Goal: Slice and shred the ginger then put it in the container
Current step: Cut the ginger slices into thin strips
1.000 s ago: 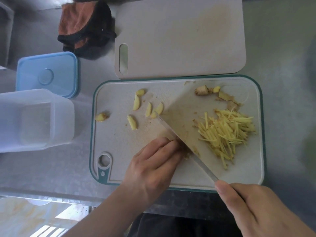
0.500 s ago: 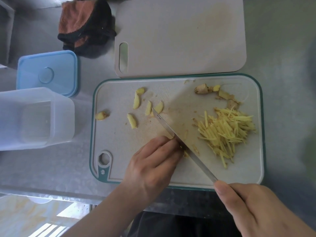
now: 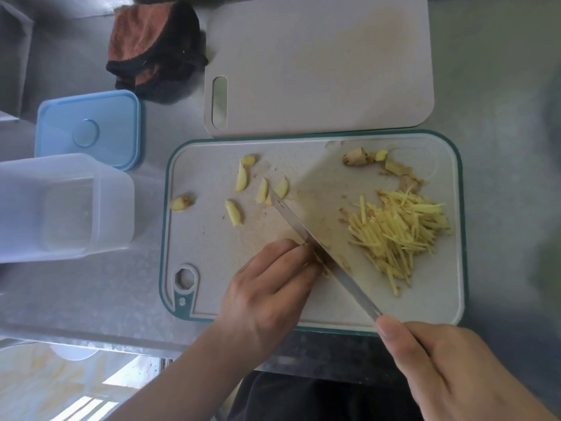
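Observation:
On the green-rimmed cutting board [image 3: 212,238] lie several ginger slices [image 3: 242,181] at the upper left and a pile of ginger shreds [image 3: 397,229] at the right. Peel scraps and a ginger stub [image 3: 355,157] sit near the top right. My left hand [image 3: 270,284] presses curled fingers on a small stack of ginger, mostly hidden under the fingertips. My right hand [image 3: 455,369] grips the handle of a knife [image 3: 321,250], whose blade stands edge-down right against the left fingertips. The clear container [image 3: 60,205] stands to the left of the board.
A blue lid [image 3: 88,129] lies behind the container. A second, plain cutting board [image 3: 318,62] lies behind the first one. A brown and black cloth [image 3: 151,50] is bunched at the back left. The counter's front edge runs just below the board.
The knife blade has tipped from a tilted, broad-side view to edge-down against my left fingertips. Both hands have stayed in about the same place.

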Tool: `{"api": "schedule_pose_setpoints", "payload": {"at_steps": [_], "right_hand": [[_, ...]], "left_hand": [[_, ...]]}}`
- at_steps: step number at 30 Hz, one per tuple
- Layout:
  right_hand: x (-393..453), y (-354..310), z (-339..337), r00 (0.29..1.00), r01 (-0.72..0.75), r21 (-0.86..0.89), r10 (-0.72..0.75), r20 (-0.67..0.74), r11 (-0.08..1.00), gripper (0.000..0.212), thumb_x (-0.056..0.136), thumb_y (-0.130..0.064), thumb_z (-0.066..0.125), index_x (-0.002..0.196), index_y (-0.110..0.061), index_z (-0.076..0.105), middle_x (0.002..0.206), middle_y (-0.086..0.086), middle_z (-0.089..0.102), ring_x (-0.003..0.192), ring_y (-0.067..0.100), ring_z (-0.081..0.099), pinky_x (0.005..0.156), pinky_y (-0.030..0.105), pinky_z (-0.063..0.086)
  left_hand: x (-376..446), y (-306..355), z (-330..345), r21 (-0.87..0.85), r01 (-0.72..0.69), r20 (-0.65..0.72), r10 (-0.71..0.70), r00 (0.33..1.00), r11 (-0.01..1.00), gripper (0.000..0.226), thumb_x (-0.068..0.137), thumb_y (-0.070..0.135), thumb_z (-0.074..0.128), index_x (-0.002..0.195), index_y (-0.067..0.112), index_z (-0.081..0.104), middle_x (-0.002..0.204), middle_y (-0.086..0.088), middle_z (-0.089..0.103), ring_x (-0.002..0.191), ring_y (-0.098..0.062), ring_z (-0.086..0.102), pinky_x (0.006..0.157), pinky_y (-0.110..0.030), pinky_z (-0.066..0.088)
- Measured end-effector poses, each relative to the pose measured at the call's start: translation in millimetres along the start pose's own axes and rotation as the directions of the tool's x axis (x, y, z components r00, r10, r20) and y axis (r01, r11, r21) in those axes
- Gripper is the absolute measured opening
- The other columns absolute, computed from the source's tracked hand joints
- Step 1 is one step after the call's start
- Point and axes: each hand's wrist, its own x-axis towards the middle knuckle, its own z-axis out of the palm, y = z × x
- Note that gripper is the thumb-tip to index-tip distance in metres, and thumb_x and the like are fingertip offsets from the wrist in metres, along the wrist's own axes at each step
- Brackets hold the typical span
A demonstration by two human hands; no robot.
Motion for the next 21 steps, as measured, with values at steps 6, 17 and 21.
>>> {"api": "schedule_pose_setpoints", "payload": {"at_steps": [6,17,21], "right_hand": [[-4.6,1.7,0.4,0.999,0.029,-0.022,-0.03,-0.026,0.999,0.061,0.055,-0.083,-0.005,0.077,-0.058,0.047,0.065,-0.033,0.055,0.076,-0.009,0.054,0.06,0.014,0.04],[-2.9,-2.8,2.8,0.993,0.05,0.002,-0.05,-0.11,0.999,0.053,0.061,-0.083,0.0,0.072,-0.064,0.048,0.061,-0.038,0.053,0.071,-0.017,0.053,0.057,0.002,0.036],[8.9,1.5,6.4,0.999,0.04,-0.044,-0.041,-0.02,0.998,0.068,0.058,-0.086,-0.001,0.073,-0.04,0.047,0.06,-0.015,0.054,0.061,0.001,0.053,0.057,0.016,0.038]], "left_hand": [[-0.1,-0.9,0.5,-0.012,-0.001,-0.006,0.001,1.0,1.0,0.01,0.088,-0.007,0.073,0.097,-0.004,0.077,0.105,-0.017,0.073,0.102,-0.032,0.07,0.087,-0.04,0.056],[-0.2,-2.9,0.8,-0.031,-0.002,-0.013,0.001,1.0,1.0,0.011,0.088,-0.007,0.073,0.098,-0.004,0.078,0.106,-0.016,0.074,0.102,-0.031,0.07,0.088,-0.038,0.056],[2.6,-2.3,0.5,-0.048,-0.009,-0.02,0.008,1.0,0.999,0.009,0.092,-0.004,0.07,0.098,-0.004,0.078,0.106,-0.014,0.074,0.101,-0.029,0.069,0.09,-0.034,0.055]]}}
